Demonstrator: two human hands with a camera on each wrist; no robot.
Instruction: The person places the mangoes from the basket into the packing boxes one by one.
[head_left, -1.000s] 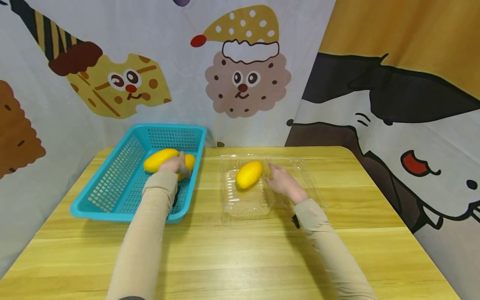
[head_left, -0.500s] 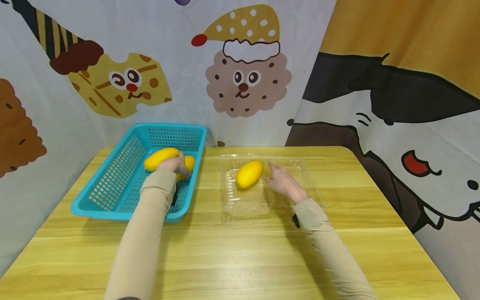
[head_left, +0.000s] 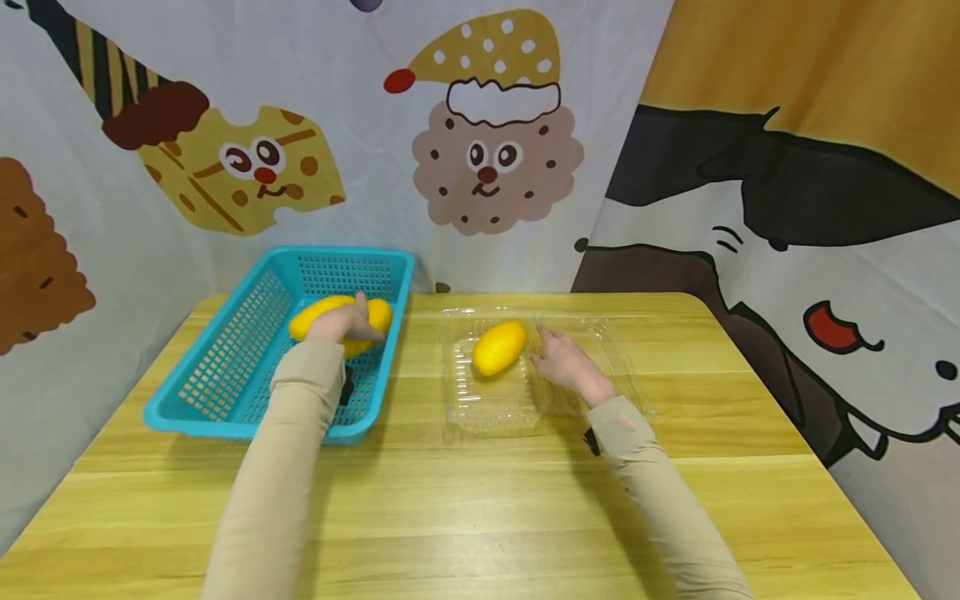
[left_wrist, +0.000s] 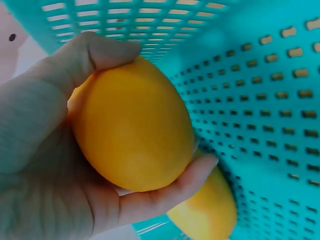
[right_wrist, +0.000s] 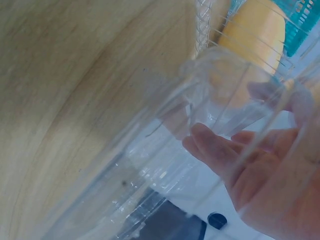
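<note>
Inside the blue basket, my left hand [head_left: 341, 323] grips a yellow mango [left_wrist: 135, 130]. The left wrist view shows the thumb over its top and fingers curved below it. A second mango [left_wrist: 210, 210] lies in the basket beyond those fingers. My right hand [head_left: 570, 364] is at the inner edge of a clear plastic clamshell box [head_left: 491, 408], its fingers loosely bent and touching the plastic. Through that plastic the right wrist view shows the fingers and thumb apart. A third mango [head_left: 498, 348] sits in the box's left half.
The blue perforated basket [head_left: 202, 432] stands at the table's left rear. The box's transparent lid half [head_left: 600, 333] lies spread to the right on the wooden table [head_left: 465, 517]. Behind hangs a printed cloth [head_left: 495, 267] with cartoon figures.
My left hand has shifted slightly up and left in the basket, and the gripped mango has moved a little with it. My right hand and the box hold still.
</note>
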